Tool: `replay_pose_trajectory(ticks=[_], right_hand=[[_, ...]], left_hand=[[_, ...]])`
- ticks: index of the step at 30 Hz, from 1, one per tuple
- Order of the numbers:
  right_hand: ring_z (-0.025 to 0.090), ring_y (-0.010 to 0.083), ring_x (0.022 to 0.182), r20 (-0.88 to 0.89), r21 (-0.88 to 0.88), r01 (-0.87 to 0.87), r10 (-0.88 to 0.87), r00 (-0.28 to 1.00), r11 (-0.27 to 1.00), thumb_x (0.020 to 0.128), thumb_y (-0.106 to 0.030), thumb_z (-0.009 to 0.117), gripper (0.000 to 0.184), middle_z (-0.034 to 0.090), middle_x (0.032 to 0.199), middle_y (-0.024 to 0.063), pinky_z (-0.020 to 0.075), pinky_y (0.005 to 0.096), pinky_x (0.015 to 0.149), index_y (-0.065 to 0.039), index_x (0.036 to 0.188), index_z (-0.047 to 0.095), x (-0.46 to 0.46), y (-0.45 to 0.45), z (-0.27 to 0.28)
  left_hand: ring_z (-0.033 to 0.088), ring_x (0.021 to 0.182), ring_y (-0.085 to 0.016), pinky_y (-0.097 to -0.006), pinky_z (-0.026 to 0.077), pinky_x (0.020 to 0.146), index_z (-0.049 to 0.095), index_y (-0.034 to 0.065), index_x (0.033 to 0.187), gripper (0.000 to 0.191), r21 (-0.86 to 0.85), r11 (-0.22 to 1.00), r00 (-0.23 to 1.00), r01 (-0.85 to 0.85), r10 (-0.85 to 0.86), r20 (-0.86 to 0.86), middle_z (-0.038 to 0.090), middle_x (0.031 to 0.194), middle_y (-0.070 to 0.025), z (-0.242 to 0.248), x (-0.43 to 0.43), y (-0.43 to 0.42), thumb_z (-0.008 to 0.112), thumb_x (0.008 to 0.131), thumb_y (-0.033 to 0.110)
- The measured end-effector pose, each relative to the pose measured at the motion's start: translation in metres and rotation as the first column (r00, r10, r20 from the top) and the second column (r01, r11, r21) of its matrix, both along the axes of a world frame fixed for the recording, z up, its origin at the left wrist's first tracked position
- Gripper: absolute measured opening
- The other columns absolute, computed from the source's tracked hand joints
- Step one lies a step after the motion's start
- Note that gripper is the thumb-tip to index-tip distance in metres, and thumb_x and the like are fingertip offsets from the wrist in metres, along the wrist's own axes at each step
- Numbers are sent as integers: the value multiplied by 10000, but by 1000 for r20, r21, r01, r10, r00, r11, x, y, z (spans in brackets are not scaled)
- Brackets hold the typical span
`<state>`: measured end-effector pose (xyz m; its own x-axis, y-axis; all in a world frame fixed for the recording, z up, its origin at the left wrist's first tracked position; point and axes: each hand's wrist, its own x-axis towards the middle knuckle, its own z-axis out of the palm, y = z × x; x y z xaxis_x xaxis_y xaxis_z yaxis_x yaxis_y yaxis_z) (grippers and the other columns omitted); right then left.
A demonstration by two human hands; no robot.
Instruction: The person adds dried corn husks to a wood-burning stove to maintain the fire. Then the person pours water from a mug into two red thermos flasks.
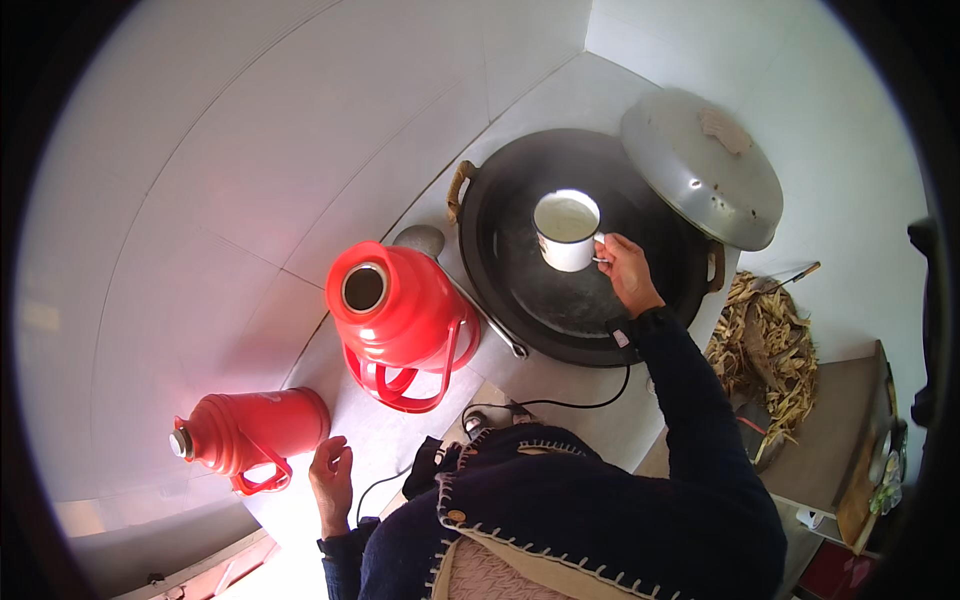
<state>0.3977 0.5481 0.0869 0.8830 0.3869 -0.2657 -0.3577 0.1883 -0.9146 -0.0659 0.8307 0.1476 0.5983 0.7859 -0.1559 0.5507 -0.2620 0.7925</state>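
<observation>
My right hand (630, 274) grips the handle of a white enamel mug (568, 251) with a dark rim. The mug holds a pale or clear liquid and is held above a large black wok (517, 330), which has water in it and gives off steam. To the left of the wok stands a large red thermos flask (427, 307), its mouth uncovered. My left hand (331, 480) hovers near a smaller red thermos flask (274, 420) with a stopper in its neck. Its fingers are loosely curled, with nothing visible in them.
A domed metal lid (694, 184) leans on the wok's far right rim. Between the large flask and the wok lies a long-handled metal ladle (420, 240). A black cord (577, 406) crosses the counter's near edge. Dry husks (772, 345) are heaped at the right, beside a brown cabinet (832, 420).
</observation>
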Motion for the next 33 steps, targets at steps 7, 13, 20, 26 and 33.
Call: replay_pose_trajectory(ticks=[7, 13, 20, 26, 33], right_hand=[[550, 85, 771, 188, 171, -91, 58, 980, 981, 923, -212, 568, 151, 599, 817, 4, 440, 262, 707, -70, 937, 616, -27, 35, 124], [540, 84, 823, 296, 126, -248, 202, 934, 960, 921, -246, 572, 180, 604, 845, 0, 393, 255, 711, -73, 945, 619, -58, 63, 192], [517, 80, 791, 376, 9, -347, 319, 870, 938, 920, -247, 572, 193, 598, 830, 4, 384, 245, 690, -60, 913, 622, -84, 92, 227], [481, 69, 743, 460, -126, -351, 368, 808, 928, 931, -228, 552, 203, 583, 818, 14, 375, 227, 661, -40, 885, 613, -98, 106, 236], [403, 69, 681, 567, -241, -348, 422, 707, 906, 931, -224, 545, 244, 583, 777, 18, 351, 220, 621, -1, 863, 615, -105, 112, 242]], left_hand=[[621, 864, -182, -285, 509, 740, 606, -18, 1023, 194, -12, 1000, 993, -4, 5, 117, 647, 938, -110, -16, -11, 6, 598, 840, 46], [622, 860, -176, -289, 509, 745, 606, -13, 1032, 198, -41, 999, 987, -32, 38, 156, 651, 950, -105, -28, -24, 11, 599, 846, 54], [619, 857, -167, -284, 501, 760, 606, -6, 1047, 211, -116, 991, 976, -67, 89, 198, 653, 953, -96, -44, -39, 15, 595, 847, 57], [624, 877, -177, -291, 502, 759, 600, -10, 1057, 225, -140, 985, 976, -97, 121, 179, 653, 963, -102, -46, -47, 18, 594, 847, 72], [627, 886, -184, -292, 501, 749, 598, -9, 1060, 230, -127, 986, 978, -105, 126, 167, 652, 972, -105, -47, -50, 20, 592, 848, 80]])
